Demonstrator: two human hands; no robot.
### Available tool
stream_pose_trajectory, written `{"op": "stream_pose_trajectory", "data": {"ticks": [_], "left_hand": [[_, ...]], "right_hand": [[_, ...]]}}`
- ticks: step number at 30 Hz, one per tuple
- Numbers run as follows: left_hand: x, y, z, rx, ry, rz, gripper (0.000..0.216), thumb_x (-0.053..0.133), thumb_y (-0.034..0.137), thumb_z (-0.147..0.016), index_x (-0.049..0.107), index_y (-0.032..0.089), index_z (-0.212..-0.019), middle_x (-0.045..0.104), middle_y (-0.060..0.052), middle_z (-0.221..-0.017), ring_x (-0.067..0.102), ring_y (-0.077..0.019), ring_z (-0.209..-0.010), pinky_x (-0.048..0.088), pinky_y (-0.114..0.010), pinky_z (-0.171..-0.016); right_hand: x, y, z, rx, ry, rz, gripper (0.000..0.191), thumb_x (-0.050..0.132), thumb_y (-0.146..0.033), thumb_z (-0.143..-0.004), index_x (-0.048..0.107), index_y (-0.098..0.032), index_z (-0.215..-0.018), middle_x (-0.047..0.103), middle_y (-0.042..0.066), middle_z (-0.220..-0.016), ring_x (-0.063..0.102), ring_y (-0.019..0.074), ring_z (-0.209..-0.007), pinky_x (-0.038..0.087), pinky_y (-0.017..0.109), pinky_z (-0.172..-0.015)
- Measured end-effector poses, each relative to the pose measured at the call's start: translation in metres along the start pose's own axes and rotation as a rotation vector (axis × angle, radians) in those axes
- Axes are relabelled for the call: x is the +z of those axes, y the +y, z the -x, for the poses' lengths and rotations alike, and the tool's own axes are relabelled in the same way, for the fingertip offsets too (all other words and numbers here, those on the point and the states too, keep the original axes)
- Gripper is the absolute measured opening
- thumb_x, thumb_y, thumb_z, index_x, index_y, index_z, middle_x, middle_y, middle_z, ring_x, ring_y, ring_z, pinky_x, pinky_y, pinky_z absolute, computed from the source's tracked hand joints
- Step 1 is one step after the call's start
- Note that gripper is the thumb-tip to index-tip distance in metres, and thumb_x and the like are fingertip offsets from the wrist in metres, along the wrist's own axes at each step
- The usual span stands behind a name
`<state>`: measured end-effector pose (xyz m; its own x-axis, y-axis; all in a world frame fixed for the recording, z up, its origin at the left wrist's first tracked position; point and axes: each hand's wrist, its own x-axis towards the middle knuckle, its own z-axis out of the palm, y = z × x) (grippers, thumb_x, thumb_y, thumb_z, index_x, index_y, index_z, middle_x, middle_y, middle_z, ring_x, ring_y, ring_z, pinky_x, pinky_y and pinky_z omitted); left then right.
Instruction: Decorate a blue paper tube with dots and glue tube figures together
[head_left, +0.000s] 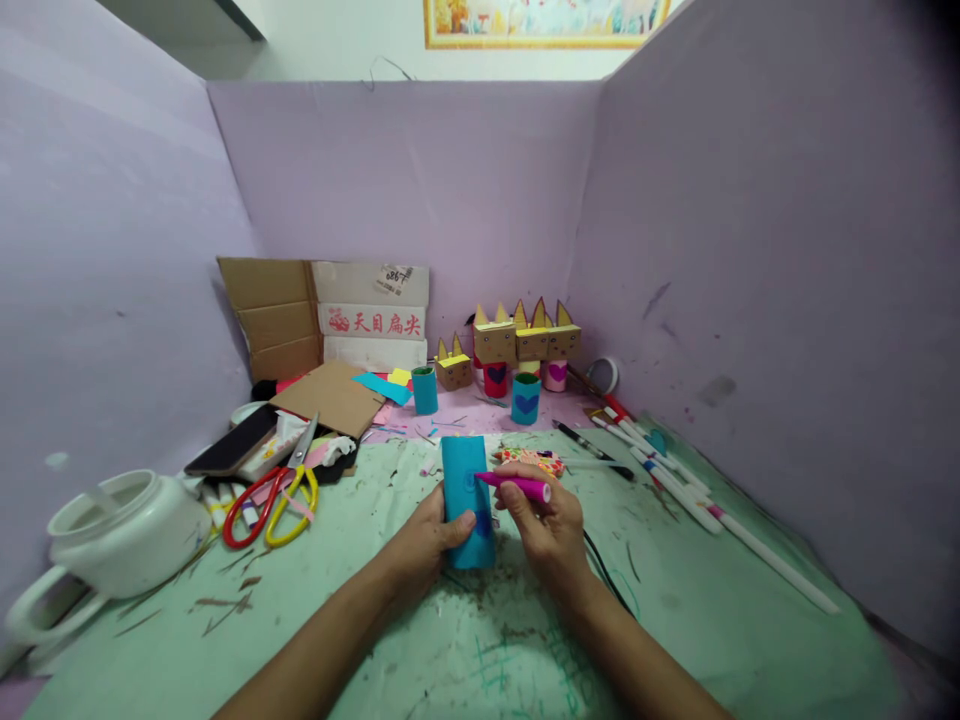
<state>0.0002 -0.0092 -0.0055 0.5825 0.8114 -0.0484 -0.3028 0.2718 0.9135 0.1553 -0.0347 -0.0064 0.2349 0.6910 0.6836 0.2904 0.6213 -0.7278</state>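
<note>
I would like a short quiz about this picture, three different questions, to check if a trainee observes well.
1. Which thing does the right hand hold?
A) a spoon
B) a pink marker
C) a phone

2. True or false: the scissors lie to the left of the blue tube held in the left hand.

3. Complete: the short standing tube farther right shows a dark blue ____.

Key: 1. B; 2. true; 3. heart.
</note>
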Motion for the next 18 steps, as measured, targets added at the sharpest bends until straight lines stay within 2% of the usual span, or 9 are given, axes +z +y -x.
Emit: {"op": "stream_pose_trajectory", "data": {"ticks": [5, 10, 18], "left_hand": [[0.0002, 0.0001, -0.0001, -0.008, -0.010, 0.000, 0.074, 0.083, 0.041, -0.065, 0.055, 0.018, -0.129, 0.065, -0.014, -0.112, 0.060, -0.0297, -0.100, 0.046, -0.034, -0.076], [0.0020, 0.0017, 0.0000, -0.009, 0.000, -0.008, 0.078, 0.084, 0.042, -0.064, 0.052, 0.017, -0.131, 0.066, -0.014, -0.112, 0.061, -0.0297, -0.099, 0.047, -0.036, -0.078], [-0.0014, -0.0016, -0.0003, -0.010, 0.001, -0.014, 0.076, 0.084, 0.043, -0.064, 0.052, 0.018, -0.129, 0.067, -0.013, -0.106, 0.060, -0.0261, -0.094, 0.047, -0.033, -0.075]], "right_hand": [[-0.0004, -0.0009, 0.0000, 0.002, -0.023, -0.006, 0.014, 0.059, -0.027, -0.087, 0.071, -0.020, -0.086, 0.073, 0.005, -0.075, 0.069, 0.0207, -0.070, 0.055, 0.032, -0.062], [0.0001, -0.0003, -0.0004, -0.006, 0.020, -0.001, 0.013, 0.061, -0.027, -0.087, 0.072, -0.020, -0.088, 0.075, 0.006, -0.085, 0.070, 0.0221, -0.076, 0.054, 0.031, -0.061], [-0.0005, 0.0041, 0.0005, 0.022, 0.017, -0.018, 0.014, 0.059, -0.027, -0.089, 0.071, -0.020, -0.090, 0.072, 0.005, -0.083, 0.069, 0.0204, -0.072, 0.052, 0.030, -0.060]]}}
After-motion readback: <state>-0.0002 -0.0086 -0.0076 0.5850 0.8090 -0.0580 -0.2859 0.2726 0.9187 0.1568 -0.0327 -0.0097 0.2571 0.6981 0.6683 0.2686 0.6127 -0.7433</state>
